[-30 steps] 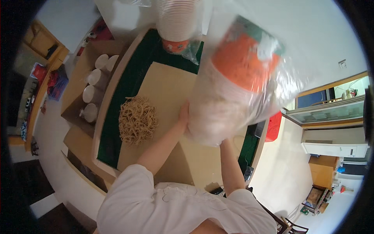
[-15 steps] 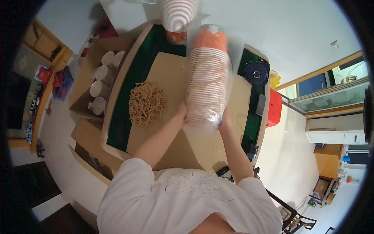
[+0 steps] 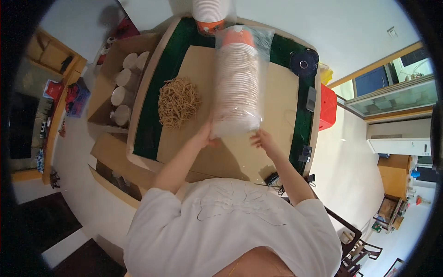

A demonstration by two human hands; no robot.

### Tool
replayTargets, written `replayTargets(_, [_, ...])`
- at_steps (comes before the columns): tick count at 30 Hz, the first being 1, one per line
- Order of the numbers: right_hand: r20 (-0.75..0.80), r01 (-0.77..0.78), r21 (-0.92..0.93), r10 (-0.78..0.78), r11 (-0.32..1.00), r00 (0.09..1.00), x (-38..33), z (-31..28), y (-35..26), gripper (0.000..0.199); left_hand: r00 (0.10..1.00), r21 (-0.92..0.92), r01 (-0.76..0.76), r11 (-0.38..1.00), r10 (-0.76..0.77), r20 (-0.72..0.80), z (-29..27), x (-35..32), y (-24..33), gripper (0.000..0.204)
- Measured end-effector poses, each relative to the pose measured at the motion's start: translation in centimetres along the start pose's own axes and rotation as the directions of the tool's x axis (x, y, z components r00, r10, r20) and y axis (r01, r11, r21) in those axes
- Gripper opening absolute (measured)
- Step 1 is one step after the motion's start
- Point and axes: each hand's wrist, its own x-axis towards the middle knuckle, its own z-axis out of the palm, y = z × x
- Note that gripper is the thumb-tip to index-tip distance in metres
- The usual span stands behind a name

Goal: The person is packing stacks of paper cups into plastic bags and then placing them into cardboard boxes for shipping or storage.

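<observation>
A long stack of white paper cups [image 3: 237,83] in a clear plastic bag stretches away from me over the tan cardboard sheet [image 3: 277,111]. An orange cup end shows at its far tip. Close to the near left corner of the bag is my left hand [image 3: 206,135], its fingers apart and partly blurred. My right hand [image 3: 263,140] is by the near right corner, fingers loosely bent and spread, gripping nothing that I can see. Left of the stack lies a heap of tan rubber bands [image 3: 179,102]. Beyond it stands another stack of cups [image 3: 211,11] with an orange end.
A carton [image 3: 104,104] at the left holds several white cup stacks; below it is another open carton [image 3: 122,161]. On the table's green right side are a dark blue round object [image 3: 304,63], a grey device [image 3: 311,99] and a small black device [image 3: 305,153]. A red stool [image 3: 327,108] stands beyond.
The bagged cup stack has come down and slightly left onto the cardboard. Both hands have loosened from its near end, and the right hand has drawn away a little.
</observation>
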Motion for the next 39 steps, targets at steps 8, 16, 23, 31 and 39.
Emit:
replayTargets(8, [-0.031, 0.620, -0.655, -0.836, 0.432, 0.548, -2.8, 1.4, 1.5, 0.055, 0.612, 0.697, -0.567, 0.438, 0.791, 0.000, -1.8, -5.1, -3.4, 0.054])
replayTargets(16, [-0.034, 0.391, -0.816, -0.711, 0.425, 0.702, -6.5, 0.6, 1.4, 0.014, 0.734, 0.911, -0.244, 0.333, 0.677, -0.051, -2.4, -5.5, -6.5, 0.018])
replayTargets(23, [0.074, 0.514, -0.608, -0.602, 0.605, 0.795, -6.5, -4.6, 9.3, 0.042, 0.854, 0.542, -0.414, 0.731, 0.518, -0.047, -9.8, -2.4, -12.5, 0.066])
replayTargets(31, [0.217, 0.159, -0.397, -0.076, 0.904, 0.973, -1.7, 1.4, -0.6, 0.047, 0.920, 0.332, -0.323, 0.886, 0.376, -0.108, -1.5, 3.0, -5.0, 0.075])
replayTargets(39, [0.350, 0.316, -0.440, -0.164, 0.841, 0.922, -7.5, -0.9, -5.8, 0.029, 0.926, 0.264, -0.334, 0.905, 0.263, 0.270, -0.1, -5.6, 0.6, 0.027])
